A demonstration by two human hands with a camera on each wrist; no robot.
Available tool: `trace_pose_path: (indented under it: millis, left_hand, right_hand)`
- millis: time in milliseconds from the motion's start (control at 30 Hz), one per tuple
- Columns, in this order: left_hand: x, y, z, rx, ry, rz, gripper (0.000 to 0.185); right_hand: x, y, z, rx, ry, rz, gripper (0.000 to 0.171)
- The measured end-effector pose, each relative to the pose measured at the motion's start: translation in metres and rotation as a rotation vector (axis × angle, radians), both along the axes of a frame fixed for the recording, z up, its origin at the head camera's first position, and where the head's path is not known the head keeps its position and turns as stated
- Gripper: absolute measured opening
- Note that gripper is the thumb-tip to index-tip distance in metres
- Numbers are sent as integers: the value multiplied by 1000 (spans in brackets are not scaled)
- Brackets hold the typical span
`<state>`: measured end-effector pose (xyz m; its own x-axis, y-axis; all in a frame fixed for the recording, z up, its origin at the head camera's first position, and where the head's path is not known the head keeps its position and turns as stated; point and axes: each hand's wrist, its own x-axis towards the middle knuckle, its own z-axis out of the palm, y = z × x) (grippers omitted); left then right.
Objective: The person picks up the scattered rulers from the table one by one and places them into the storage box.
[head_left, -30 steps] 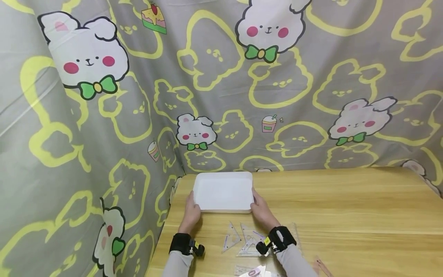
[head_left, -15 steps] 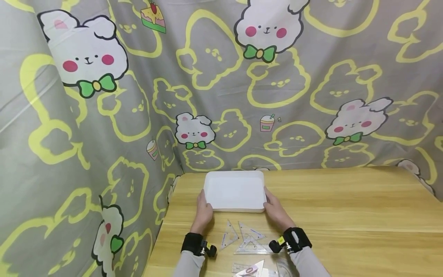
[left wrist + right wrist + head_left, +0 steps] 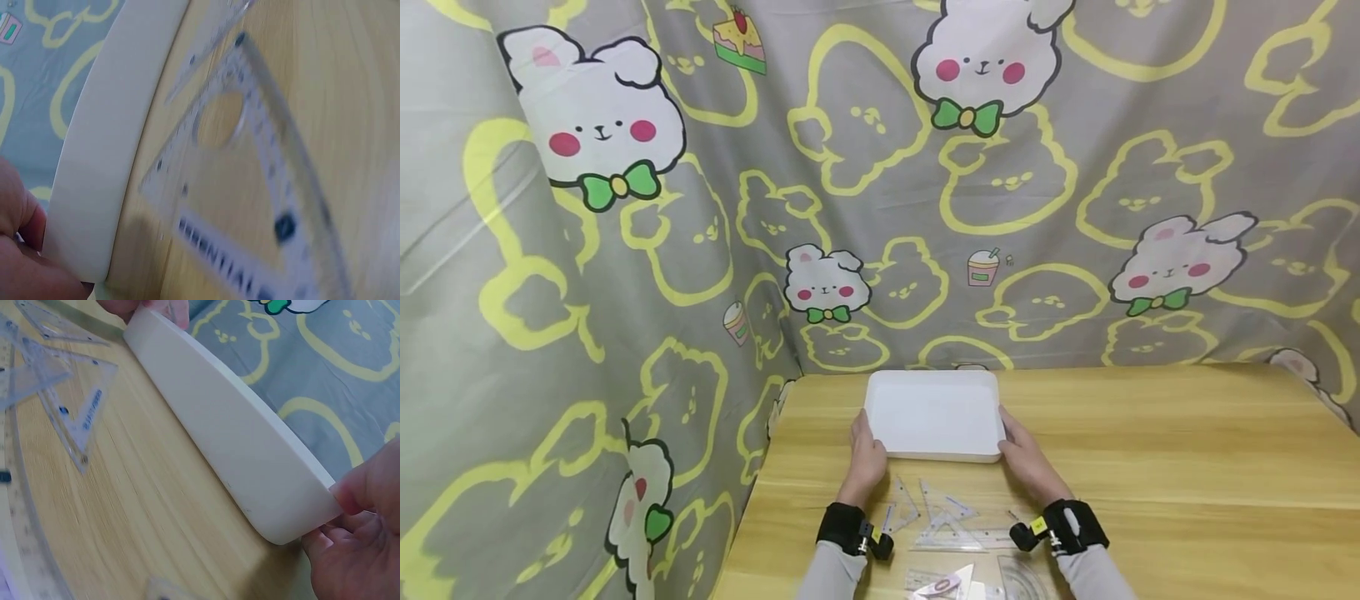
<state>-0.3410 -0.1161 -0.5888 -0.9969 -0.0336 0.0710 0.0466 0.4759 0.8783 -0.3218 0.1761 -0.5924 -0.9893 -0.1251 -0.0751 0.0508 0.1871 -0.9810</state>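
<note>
Reading the white tray as the hub of a clock, with twelve farthest from the person, the near table holds a pink-marked clear set square (image 3: 961,582) at six o'clock and a clear protractor (image 3: 1021,579) at five. Just past them a clear ruler (image 3: 996,537) lies crosswise, and a small set square (image 3: 892,518) with blue print sits between six and seven. The left hand (image 3: 867,458), at eight, is clamped on the tray's side by its near corner; the right hand (image 3: 1028,457), near four, grips the opposite side likewise. Between them the white tray (image 3: 934,415) faces hollow side up by the far edge of the wooden table (image 3: 1187,467); whether its base touches the wood I cannot tell. At twelve hangs a grey rabbit-print curtain (image 3: 1037,200).
</note>
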Motion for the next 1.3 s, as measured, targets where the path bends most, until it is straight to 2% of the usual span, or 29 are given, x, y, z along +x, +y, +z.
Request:
trace_pose_path:
  millis: [233, 567, 900, 1100, 1300]
  left_hand:
    - [4, 16, 2, 35, -8, 0, 71]
    - [8, 48, 5, 44, -6, 5, 70]
    - [13, 63, 3, 17, 1, 10, 70]
    - [14, 68, 1, 32, -22, -28, 70]
    - [10, 74, 1, 55, -37, -77, 71]
  right_hand:
    - [5, 16, 1, -37, -34, -8, 70]
    - [10, 45, 1, 7, 8, -3, 70]
    - [14, 59, -1, -35, 27, 2, 72]
    - [15, 71, -8, -26, 29, 15, 72]
    - [16, 82, -5, -52, 26, -4, 72]
